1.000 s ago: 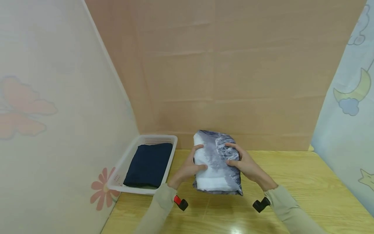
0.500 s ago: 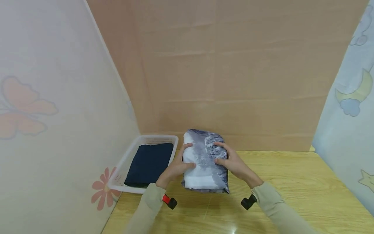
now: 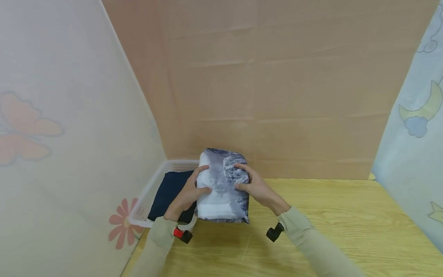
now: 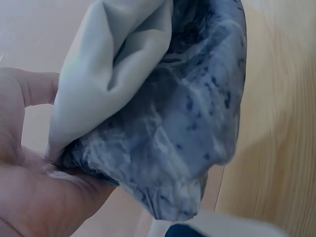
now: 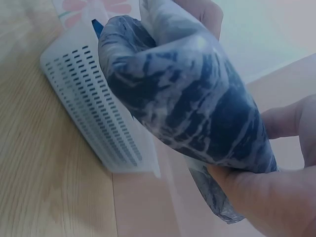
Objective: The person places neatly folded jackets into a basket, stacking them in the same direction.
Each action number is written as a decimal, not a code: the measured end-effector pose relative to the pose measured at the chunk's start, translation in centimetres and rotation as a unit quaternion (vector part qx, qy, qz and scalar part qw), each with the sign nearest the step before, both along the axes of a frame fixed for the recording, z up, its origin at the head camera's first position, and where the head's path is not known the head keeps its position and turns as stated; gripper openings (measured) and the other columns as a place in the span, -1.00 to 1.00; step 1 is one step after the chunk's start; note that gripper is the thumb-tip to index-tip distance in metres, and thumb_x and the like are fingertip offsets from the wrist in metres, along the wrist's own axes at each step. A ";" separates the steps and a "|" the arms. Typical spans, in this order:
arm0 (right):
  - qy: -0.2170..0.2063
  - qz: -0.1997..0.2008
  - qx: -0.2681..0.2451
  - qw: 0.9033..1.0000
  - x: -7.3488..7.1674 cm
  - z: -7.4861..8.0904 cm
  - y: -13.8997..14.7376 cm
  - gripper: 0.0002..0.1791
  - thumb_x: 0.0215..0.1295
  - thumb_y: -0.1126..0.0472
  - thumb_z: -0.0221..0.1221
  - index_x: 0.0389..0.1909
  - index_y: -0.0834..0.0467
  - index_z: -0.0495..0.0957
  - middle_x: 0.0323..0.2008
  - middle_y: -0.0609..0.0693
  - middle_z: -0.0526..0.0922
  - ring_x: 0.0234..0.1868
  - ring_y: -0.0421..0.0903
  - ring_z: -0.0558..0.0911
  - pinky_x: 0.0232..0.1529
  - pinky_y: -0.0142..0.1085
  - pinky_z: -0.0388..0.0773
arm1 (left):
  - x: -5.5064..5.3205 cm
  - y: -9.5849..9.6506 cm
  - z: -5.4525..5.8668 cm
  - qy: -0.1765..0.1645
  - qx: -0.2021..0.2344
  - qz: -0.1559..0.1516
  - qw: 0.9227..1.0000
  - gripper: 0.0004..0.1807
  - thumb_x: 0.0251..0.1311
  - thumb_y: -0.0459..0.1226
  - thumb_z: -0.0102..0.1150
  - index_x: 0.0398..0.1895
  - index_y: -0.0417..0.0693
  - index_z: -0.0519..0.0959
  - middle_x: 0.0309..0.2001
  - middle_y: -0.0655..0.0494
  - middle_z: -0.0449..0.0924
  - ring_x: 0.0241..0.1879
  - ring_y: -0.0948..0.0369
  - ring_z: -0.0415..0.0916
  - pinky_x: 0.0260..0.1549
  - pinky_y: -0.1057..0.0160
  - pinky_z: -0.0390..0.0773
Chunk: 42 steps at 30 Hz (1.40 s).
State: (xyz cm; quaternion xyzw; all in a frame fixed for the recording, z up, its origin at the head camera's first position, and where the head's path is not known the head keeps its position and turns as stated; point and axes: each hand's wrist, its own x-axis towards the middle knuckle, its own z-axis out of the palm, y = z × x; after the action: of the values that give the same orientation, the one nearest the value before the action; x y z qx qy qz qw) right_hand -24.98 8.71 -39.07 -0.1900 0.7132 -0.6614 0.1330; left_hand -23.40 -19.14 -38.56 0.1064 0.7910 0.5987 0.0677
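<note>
A folded cloth (image 3: 221, 196) with a grey, white and dark blue print is held up over the table between both hands. My left hand (image 3: 185, 194) grips its left edge, thumb on the upper face. At the opposite edge my right hand (image 3: 259, 188) pinches it in the same way. From the left wrist, the cloth (image 4: 168, 128) shows loose white and blue-grey folds at its end. The right wrist view shows the cloth (image 5: 192, 98) bulging in thick layers. Its left side overlaps a white plastic basket (image 3: 141, 211) in the head view.
Inside the basket lies a folded navy cloth (image 3: 169, 190), partly hidden by my left hand and the held cloth. The basket's slotted side (image 5: 94, 103) faces the right wrist camera. A wooden table (image 3: 328, 215) extends right, with a brown backdrop (image 3: 294, 96) behind.
Both hands have carried the printed cloth leftward and slightly up, from beside the basket to where it covers the basket's right side in the head view. The basket and navy cloth stay put.
</note>
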 end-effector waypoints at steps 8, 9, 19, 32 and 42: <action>0.002 0.006 -0.006 1.000 -0.3 0.5 -3.3 -0.12 0.43 0.45 0.25 0.67 -0.09 0.21 0.74 0.11 -0.14 0.62 0.19 0.17 0.16 -0.18 0.54 | 0.1 -3.2 0.5 0.007 -0.012 0.026 1.000 -0.10 0.28 -0.48 0.29 0.66 0.10 0.20 0.55 -0.28 0.15 0.32 -0.19 0.40 0.20 -0.09 0.56; 0.004 0.007 -0.009 1.000 -0.3 0.5 -3.7 -0.13 0.43 0.46 0.25 0.67 -0.09 0.21 0.74 0.11 -0.13 0.61 0.18 0.17 0.14 -0.20 0.53 | 0.1 -3.7 0.6 0.011 -0.013 0.027 1.000 -0.11 0.28 -0.48 0.29 0.66 0.06 0.19 0.54 -0.30 0.16 0.33 -0.19 0.39 0.21 -0.07 0.56; 0.003 0.022 -0.023 0.999 -0.9 1.1 -7.2 -0.12 0.43 0.47 0.22 0.68 -0.10 0.20 0.73 0.16 -0.10 0.63 0.22 0.18 0.15 -0.17 0.54 | -0.2 -7.1 1.2 0.027 -0.010 0.053 0.998 -0.12 0.30 -0.53 0.23 0.67 0.00 0.19 0.51 -0.28 0.22 0.30 -0.08 0.38 0.06 0.30 0.54; -0.047 0.056 -0.080 0.994 -1.8 1.0 -13.1 -0.13 0.46 0.53 0.13 0.68 -0.08 0.18 0.75 0.14 -0.32 0.69 0.24 0.02 0.19 -0.11 0.47 | -0.9 -12.4 1.9 0.001 -0.053 0.119 0.991 -0.20 0.38 -0.45 0.16 0.67 0.04 0.21 0.69 -0.19 -0.04 0.51 -0.17 0.15 0.43 -0.21 0.27; -0.061 0.025 -0.085 0.994 -2.2 -0.6 -16.7 -0.13 0.45 0.51 0.14 0.67 -0.12 0.20 0.75 0.15 -0.25 0.32 0.15 0.37 -0.01 -0.16 0.46 | -1.4 -14.4 1.8 -0.024 -0.051 0.140 0.989 -0.23 0.41 -0.48 0.00 0.69 0.00 0.18 0.75 -0.14 -0.19 0.66 -0.17 -0.15 0.56 -0.28 0.00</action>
State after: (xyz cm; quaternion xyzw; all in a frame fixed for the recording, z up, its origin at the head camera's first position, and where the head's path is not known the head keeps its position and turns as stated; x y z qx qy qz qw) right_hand -27.22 -7.96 -39.64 -0.1778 0.6403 -0.7262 0.1761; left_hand -24.75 -33.51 -36.74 -0.0231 0.8257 0.5636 0.0073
